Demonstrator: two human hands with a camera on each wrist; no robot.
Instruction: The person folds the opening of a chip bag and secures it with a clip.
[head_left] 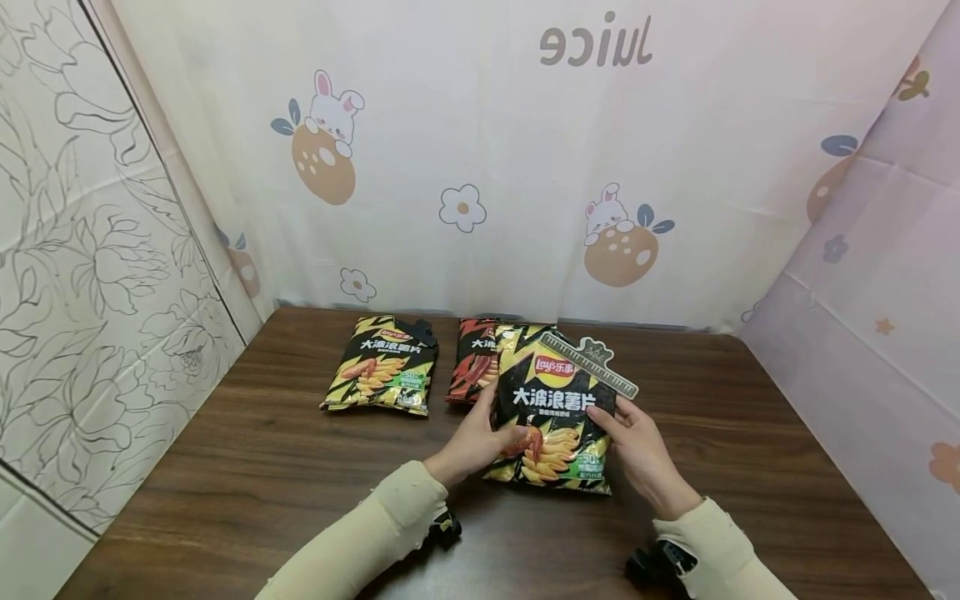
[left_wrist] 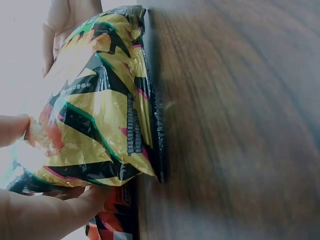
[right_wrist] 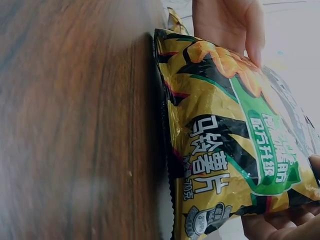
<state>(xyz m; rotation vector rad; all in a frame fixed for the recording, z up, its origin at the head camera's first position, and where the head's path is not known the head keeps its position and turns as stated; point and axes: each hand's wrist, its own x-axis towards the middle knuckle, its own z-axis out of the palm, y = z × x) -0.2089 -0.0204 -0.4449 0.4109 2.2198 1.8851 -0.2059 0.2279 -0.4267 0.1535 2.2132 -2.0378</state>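
Both hands hold a black and yellow bag of potato chips above the table in the head view. My left hand grips its left side, thumb on the front and fingers behind. On the right side, my right hand grips it the same way, thumb across the front. A pale clip with a bear-shaped handle sits slantwise over the bag's top right corner. In the left wrist view the bag shows its side and bottom seam; the right wrist view shows the bag's lower front.
A second black and yellow chip bag, with a black clip at its top right, lies at the back left. Partly hidden behind the held bag is a red chip bag. A printed curtain hangs behind the brown wooden table.
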